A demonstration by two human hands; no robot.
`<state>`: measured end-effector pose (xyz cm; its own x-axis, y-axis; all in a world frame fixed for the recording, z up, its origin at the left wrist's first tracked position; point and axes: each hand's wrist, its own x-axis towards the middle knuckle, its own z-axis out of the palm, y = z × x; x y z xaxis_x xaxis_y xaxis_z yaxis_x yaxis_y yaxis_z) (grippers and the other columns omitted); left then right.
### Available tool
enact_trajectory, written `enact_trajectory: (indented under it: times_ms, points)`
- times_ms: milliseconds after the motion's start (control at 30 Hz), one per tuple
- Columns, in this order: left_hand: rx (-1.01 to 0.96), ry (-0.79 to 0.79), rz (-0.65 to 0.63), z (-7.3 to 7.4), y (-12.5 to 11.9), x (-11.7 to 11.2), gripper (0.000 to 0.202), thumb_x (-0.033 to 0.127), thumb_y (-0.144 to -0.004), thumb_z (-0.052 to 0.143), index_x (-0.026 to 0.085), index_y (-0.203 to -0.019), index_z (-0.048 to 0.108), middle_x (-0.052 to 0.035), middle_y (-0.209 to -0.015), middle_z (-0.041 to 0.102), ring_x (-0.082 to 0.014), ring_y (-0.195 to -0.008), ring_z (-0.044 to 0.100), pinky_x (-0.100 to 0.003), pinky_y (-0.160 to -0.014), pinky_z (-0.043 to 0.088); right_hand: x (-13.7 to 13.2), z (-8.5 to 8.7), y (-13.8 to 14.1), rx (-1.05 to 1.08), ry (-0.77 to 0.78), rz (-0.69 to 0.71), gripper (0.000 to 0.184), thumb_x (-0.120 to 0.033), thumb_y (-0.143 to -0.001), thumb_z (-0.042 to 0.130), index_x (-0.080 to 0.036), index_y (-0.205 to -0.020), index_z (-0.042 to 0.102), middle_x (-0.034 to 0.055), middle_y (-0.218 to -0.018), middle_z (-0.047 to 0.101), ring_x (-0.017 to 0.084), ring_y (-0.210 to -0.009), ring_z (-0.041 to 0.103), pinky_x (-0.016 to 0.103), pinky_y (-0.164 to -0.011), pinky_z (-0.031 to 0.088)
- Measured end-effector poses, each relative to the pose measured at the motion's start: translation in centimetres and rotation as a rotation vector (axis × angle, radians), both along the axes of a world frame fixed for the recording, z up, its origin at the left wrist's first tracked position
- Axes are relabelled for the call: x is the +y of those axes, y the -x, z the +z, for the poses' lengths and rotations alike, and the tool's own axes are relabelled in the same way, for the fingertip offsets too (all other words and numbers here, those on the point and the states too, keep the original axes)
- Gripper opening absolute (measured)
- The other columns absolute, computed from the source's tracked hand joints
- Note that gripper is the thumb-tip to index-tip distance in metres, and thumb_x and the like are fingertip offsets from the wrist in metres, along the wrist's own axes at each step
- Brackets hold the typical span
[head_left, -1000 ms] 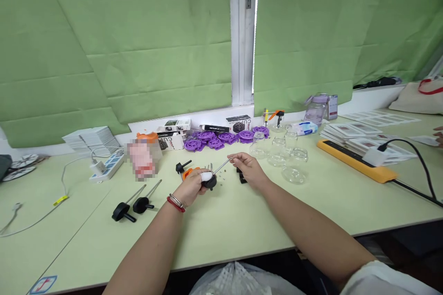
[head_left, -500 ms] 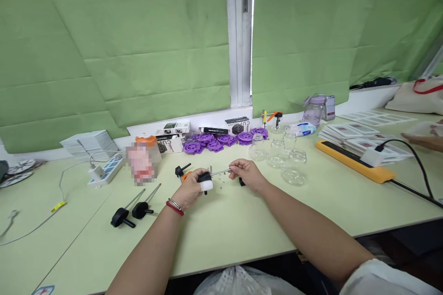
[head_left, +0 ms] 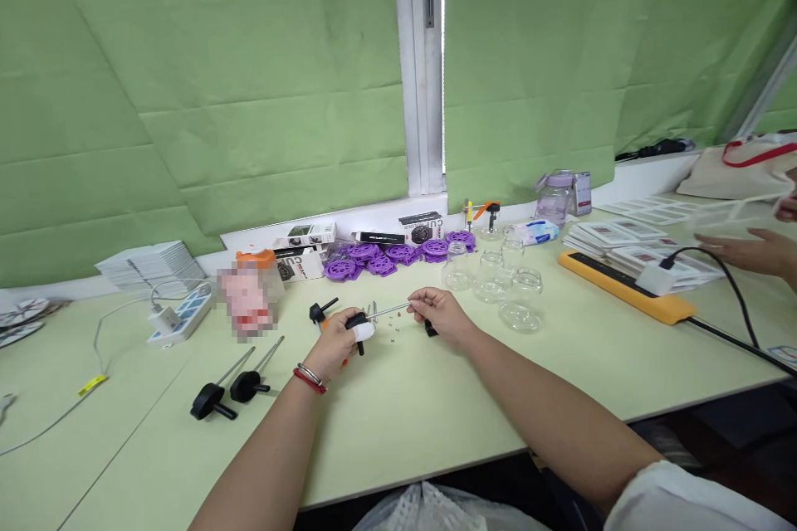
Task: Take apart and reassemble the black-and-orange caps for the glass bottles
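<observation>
My left hand [head_left: 333, 344], with a white wrap [head_left: 363, 332] on one digit, is closed around the black cap end of a metal rod [head_left: 391, 311]. Thumb and fingers of my right hand [head_left: 443, 317] pinch the rod's far end. Both hands are just above the table. Small metal bits [head_left: 393, 340] lie scattered below the rod. A black piece [head_left: 430, 328] sits under my right hand, partly covered. Beside my left hand is another black part with a handle [head_left: 317, 313], near something orange mostly hidden by the hand. Two similar black caps with rods [head_left: 208, 402] [head_left: 247, 386] lie to the left.
Several clear glass jars [head_left: 520, 314] stand right of my hands. Behind are purple plastic parts [head_left: 383, 262] and cup-holder boxes [head_left: 305, 263]. A yellow power strip [head_left: 626, 289] and printed sheets [head_left: 613, 242] lie right. A co-worker's hands [head_left: 747, 250] hold a clear tray-like item [head_left: 735, 217].
The camera view has shifted slightly, moving the scene left. My hands keep the same hold on the rod. The co-worker's hands and the clear item have come further into view.
</observation>
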<state>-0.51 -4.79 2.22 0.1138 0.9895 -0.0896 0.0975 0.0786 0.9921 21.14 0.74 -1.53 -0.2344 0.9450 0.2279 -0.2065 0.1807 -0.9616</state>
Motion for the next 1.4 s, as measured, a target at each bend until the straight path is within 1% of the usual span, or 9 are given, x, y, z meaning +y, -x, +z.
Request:
enact_trajectory:
  times_ms: [133,233,367,600,867,1000,1133,1267,1400]
  points:
    - [-0.011,0.001,-0.004,0.0,-0.2,0.0,0.03,0.032,-0.062,0.07,0.019,-0.078,0.048,0.0121,-0.045,0.032,-0.0018,-0.031,0.024,-0.016,-0.033,0.018,0.0,0.0,0.0,0.004,0.019,0.013,0.033,-0.041,-0.065,0.073,-0.016,-0.084,0.064,0.0032,-0.072,0.068,0.01,-0.055,0.054,0.027,-0.058,0.045]
    - [-0.017,0.013,-0.005,-0.1,0.0,0.1,0.027,0.03,-0.064,0.067,0.019,-0.077,0.047,0.0102,-0.048,0.04,-0.0016,-0.03,0.025,-0.016,-0.032,0.019,-0.1,-0.1,-0.1,-0.011,0.014,0.031,0.033,-0.041,-0.065,0.073,-0.016,-0.084,0.064,0.0036,-0.072,0.069,0.01,-0.055,0.054,0.027,-0.058,0.045]
    - [-0.026,0.039,-0.068,-0.4,0.5,0.4,0.025,0.032,-0.067,0.064,0.019,-0.075,0.045,0.0055,-0.055,0.052,-0.0023,-0.029,0.028,-0.017,-0.03,0.019,-0.3,-0.1,-0.1,-0.024,0.024,0.042,0.03,-0.04,-0.067,0.071,-0.016,-0.085,0.063,0.0034,-0.074,0.069,0.009,-0.054,0.051,0.026,-0.057,0.043]
    - [0.012,0.089,-0.112,-0.9,1.3,0.8,0.029,0.042,-0.072,0.061,0.02,-0.078,0.044,0.0014,-0.056,0.059,-0.0039,-0.028,0.029,-0.018,-0.027,0.02,-0.6,0.2,0.1,-0.044,0.029,0.051,0.028,-0.035,-0.064,0.074,-0.017,-0.082,0.064,0.0039,-0.075,0.07,0.009,-0.055,0.053,0.026,-0.058,0.044]
    - [0.043,0.082,-0.153,-1.4,1.6,1.1,0.029,0.043,-0.071,0.06,0.019,-0.074,0.044,0.0011,-0.056,0.06,-0.0042,-0.027,0.033,-0.018,-0.028,0.02,-0.8,0.4,0.3,-0.05,0.053,0.035,0.029,-0.035,-0.06,0.076,-0.017,-0.079,0.064,0.0036,-0.073,0.07,0.01,-0.057,0.055,0.027,-0.058,0.044]
    - [0.087,0.074,-0.147,-0.8,1.6,0.9,0.03,0.045,-0.071,0.06,0.018,-0.07,0.046,0.0004,-0.056,0.059,-0.0044,-0.028,0.035,-0.019,-0.029,0.02,-0.8,0.2,0.3,-0.101,0.049,0.031,0.026,-0.034,-0.06,0.075,-0.017,-0.077,0.064,0.0033,-0.072,0.07,0.01,-0.057,0.055,0.026,-0.057,0.044]
    - [0.095,0.117,-0.103,0.0,1.5,0.6,0.033,0.046,-0.07,0.061,0.017,-0.064,0.046,0.0024,-0.053,0.053,-0.0018,-0.031,0.027,-0.018,-0.031,0.017,-0.6,-0.4,0.4,-0.201,0.042,0.04,0.021,-0.031,-0.063,0.071,-0.017,-0.075,0.063,0.0025,-0.07,0.068,0.01,-0.054,0.052,0.026,-0.056,0.042]
    - [0.143,0.125,-0.08,0.2,1.6,0.5,0.032,0.044,-0.07,0.061,0.016,-0.064,0.048,0.0023,-0.055,0.051,-0.0032,-0.033,0.03,-0.018,-0.03,0.019,-0.4,-0.7,0.5,-0.29,-0.02,0.023,0.014,-0.029,-0.067,0.066,-0.017,-0.075,0.063,0.0018,-0.07,0.066,0.011,-0.058,0.051,0.026,-0.057,0.04]
    - [0.14,0.101,-0.115,-0.1,1.7,0.6,0.031,0.046,-0.071,0.06,0.015,-0.072,0.054,0.0025,-0.059,0.052,-0.0042,-0.034,0.035,-0.018,-0.03,0.021,-0.3,-0.6,0.4,-0.362,-0.105,-0.015,0.012,-0.029,-0.07,0.063,-0.018,-0.074,0.063,-0.0001,-0.068,0.061,0.012,-0.061,0.05,0.026,-0.057,0.038]
